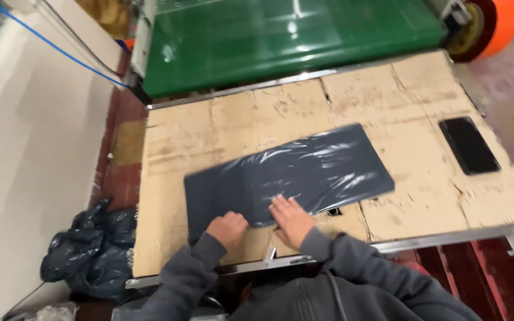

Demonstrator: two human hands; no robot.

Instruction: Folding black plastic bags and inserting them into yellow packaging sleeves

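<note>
Cardboard-covered worktop (423, 196) w/ a metal edge fills most of the view; everything placed vs the dark blue-grey plastic-wrapped flat pack (292, 175) lying roughly mid-worktop, tilted, long side running left-low to right-high. My left hand (227, 229) sits at the pack's near-left corner, fingers curled into a loose fist, touching the wrap; can't tell if it pinches anything. My right hand (291, 219) is just beside it at the pack's near edge, grip released, fingers flat & spread, pressing on the film. Black phone (469, 145) lies well right of the pack, apart from it. Green conveyor belt (292, 41) runs beyond the pack's far side; orange roll (504, 24) at its right end. Dark bin bags (90, 249) on the floor, left of the pack.
</note>
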